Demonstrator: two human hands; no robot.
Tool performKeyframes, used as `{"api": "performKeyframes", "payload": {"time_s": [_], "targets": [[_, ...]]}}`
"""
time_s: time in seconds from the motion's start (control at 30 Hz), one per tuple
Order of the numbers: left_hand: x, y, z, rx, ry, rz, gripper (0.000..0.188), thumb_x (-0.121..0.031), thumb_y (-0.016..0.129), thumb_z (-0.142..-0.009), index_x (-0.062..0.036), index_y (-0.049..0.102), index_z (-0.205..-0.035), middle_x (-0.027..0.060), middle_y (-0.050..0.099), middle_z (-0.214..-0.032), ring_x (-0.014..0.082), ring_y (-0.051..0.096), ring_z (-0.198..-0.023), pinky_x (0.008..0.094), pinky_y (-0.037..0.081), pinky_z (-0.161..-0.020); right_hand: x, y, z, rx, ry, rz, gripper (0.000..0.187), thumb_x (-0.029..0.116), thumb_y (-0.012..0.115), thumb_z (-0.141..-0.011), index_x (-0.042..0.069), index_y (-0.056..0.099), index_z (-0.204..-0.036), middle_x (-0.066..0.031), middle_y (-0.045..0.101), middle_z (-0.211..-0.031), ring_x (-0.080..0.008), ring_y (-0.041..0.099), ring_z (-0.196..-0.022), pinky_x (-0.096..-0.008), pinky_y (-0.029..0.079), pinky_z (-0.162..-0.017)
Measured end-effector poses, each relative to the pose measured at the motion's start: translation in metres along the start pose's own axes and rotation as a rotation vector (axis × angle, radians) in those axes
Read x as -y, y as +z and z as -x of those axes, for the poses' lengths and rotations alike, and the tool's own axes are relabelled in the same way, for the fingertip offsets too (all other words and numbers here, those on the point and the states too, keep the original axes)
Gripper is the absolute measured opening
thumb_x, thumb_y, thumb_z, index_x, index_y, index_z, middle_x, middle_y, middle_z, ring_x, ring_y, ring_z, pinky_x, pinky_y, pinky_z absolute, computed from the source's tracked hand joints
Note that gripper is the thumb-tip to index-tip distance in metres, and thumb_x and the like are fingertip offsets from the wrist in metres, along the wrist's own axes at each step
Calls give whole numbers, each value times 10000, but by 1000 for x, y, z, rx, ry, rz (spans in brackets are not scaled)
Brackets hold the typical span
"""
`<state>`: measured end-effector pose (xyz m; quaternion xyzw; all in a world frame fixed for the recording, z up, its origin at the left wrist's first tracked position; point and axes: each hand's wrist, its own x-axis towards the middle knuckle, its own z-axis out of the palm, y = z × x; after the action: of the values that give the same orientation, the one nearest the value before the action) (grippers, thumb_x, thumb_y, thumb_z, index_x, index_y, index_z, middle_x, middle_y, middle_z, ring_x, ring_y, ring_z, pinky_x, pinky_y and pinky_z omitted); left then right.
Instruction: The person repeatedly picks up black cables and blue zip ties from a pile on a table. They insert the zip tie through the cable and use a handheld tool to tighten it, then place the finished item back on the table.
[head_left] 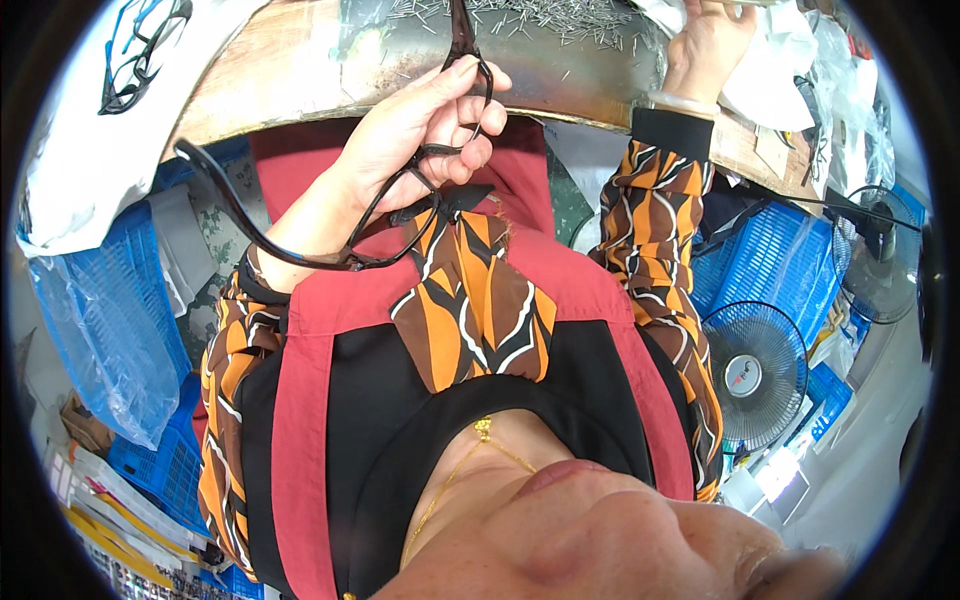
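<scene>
We have a glossy black eyeglass frame (436,150) held tilted at about eleven o'clock, its rims turned partly edge-on. One temple arm (236,207) stands unfolded, its curved tip at ten o'clock; the other (462,42) reaches toward twelve.

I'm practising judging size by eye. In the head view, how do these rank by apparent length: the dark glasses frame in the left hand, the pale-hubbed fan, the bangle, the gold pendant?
Largest to smallest, as they look:
1. Dark glasses frame
2. Pale-hubbed fan
3. Bangle
4. Gold pendant
</scene>
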<state>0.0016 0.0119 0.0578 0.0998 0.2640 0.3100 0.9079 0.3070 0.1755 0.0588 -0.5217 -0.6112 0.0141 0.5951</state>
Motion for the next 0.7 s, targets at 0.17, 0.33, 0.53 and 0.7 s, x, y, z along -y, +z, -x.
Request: {"api": "performKeyframes", "payload": {"time_s": [0.17,0.33,0.53,0.7], "targets": [[7,1,-2,20,-135,-107,330,-396,443,-1080,-86,553,-1111,40,557,-699,62,425,-396,186,281,-317,3,-9,-21,160,-65,110,222,111,610,-953,0,622,-1145,-94,601,-915,-223,575,-805,-397,484,-729],[18,-6,3,74,-250,-117,362,-404,435,-1082,-58,538,-1106,39,554,-699,46,437,-425,181,288,-323,64,-2,-6,-209,475,-1053,165,216,593,-1017,67,562,-1081,-3,506,-820,-105,494,-671,-223,408,-509],[24,-8,-1,99,-271,-56,366,-410,455,-1076,-52,517,-1121,23,519,-721,47,457,-454,176,292,-335,100,-4,37,-166,349,-1004,164,233,593,-1013,75,550,-1004,-5,497,-790,-99,470,-614,-229,359,-483],[30,-14,-1,130,-233,-68,403,-425,435,-1081,-36,508,-1151,16,505,-734,45,437,-442,179,279,-326,108,7,44,-251,584,-1362,182,240,589,-1007,88,526,-931,-8,487,-764,-100,463,-584,-237,360,-474]]}}
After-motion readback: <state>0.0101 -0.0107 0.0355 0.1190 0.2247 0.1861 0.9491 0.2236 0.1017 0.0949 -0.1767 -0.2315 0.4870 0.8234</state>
